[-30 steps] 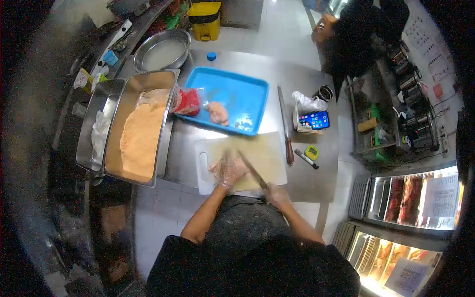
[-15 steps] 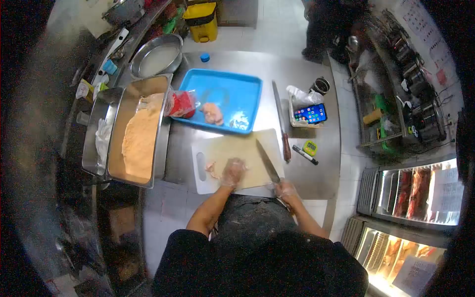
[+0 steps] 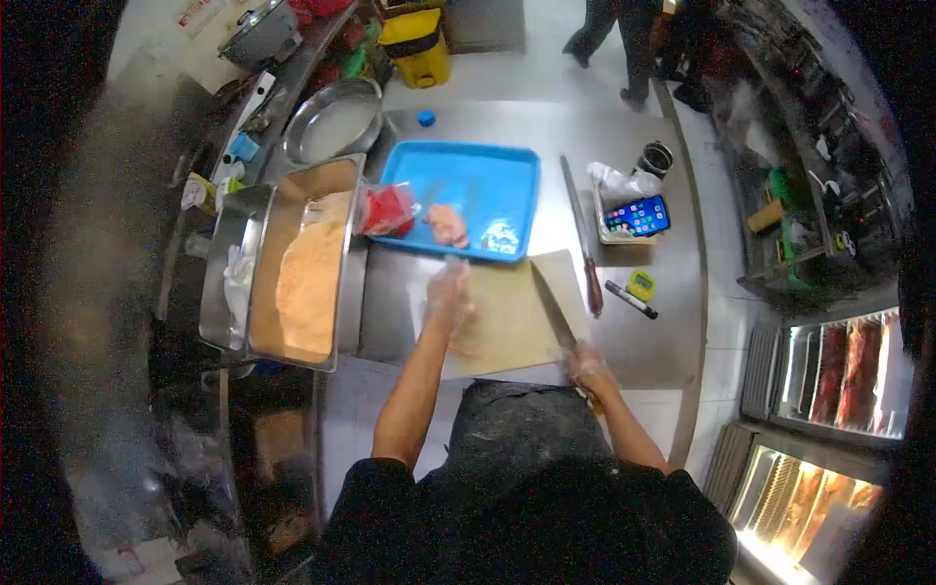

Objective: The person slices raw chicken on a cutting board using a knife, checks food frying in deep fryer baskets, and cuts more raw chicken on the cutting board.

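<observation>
My right hand [image 3: 588, 365], in a clear glove, is closed on the handle of a large knife [image 3: 554, 308]. The blade lies over the right part of the cutting board [image 3: 509, 322], its tip pointing toward the tray. My left hand [image 3: 448, 294], also gloved, is over the board's left side near its far edge; its fingers are smeared by motion. A pale piece of meat [image 3: 468, 341] is on the board, just nearer to me than the left hand. Beyond the board, another raw piece [image 3: 448, 225] lies in the blue tray [image 3: 507, 175], beside a red bag [image 3: 388, 209].
At left stand a deep metal pan of orange powder [image 3: 310, 283] and a round metal bowl [image 3: 334, 122]. To the right lie a long brown-handled knife [image 3: 593, 286], a phone [image 3: 636, 216] on a container, a yellow timer [image 3: 641, 285] and a marker [image 3: 632, 299]. A person's legs [image 3: 634, 49] show behind.
My left hand has moved from the board's middle toward its far left edge. The knife has swung away from the left hand to the right. The other person has shifted, and the camera view has moved.
</observation>
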### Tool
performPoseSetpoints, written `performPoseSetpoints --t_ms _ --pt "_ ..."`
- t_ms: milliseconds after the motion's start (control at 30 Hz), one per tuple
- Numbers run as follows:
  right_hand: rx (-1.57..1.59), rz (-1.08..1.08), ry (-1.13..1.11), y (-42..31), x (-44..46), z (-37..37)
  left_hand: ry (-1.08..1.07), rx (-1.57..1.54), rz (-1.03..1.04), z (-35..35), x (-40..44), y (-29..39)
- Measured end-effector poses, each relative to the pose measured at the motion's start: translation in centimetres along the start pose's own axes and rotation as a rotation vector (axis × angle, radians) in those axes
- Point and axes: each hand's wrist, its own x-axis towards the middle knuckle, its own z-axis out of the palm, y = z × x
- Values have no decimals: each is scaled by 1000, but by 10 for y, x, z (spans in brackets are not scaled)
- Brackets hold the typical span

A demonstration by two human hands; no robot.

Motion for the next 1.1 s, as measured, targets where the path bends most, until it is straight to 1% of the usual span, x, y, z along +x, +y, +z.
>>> performPoseSetpoints --t_ms 67,100,133,167,200,233,267,300,400,467,600,700,733,800,867,900,933,1000,1033,1100 --pt "-58 -35 -11 13 8 15 -9 -182 -67 -23 9 70" --pt "-90 -47 -15 17 9 19 -40 -441 -117 -37 15 95" --pt "-74 -10 -42 18 9 22 -125 -756 -116 -53 35 101" --pt "-58 27 -67 16 8 22 -214 -1065 -144 -69 55 105" --pt "-43 64 -89 11 7 22 -361 -1427 -115 -82 77 98" --pt "9 49 -54 1 3 18 -188 -1149 -92 -87 63 144" --pt "61 34 -18 -13 -3 13 -128 -1082 -88 -97 69 173" --pt "113 21 19 -21 -6 12 -70 -1056 -77 -111 81 191" --pt "-79 92 -7 -5 3 30 54 -986 -92 -148 116 230" --pt "-46 116 51 -15 -2 31 123 -938 -115 -166 134 241" --pt "16 183 130 -7 -1 47 254 -848 -216 -177 155 237" --pt "-13 174 157 -11 -6 48 356 -773 -325 -167 152 227" --pt "-19 225 140 -19 -6 45 375 -741 -348 -163 149 223" --pt "-28 327 106 -37 -7 40 365 -684 -360 -162 150 209" --pt "-59 240 166 -25 -4 49 209 -633 -338 -182 174 168" --pt "-75 197 191 -21 -5 53 217 -546 -306 -182 178 157" --pt "-25 221 165 -30 -6 47 230 -459 -274 -185 178 151" --pt "75 265 102 -58 -13 33 266 246 -410 -195 181 154" --pt "33 255 112 -52 -10 38 556 512 -557 -177 193 163" --pt "-51 234 137 -36 -3 47 1014 937 -538 -154 193 159"
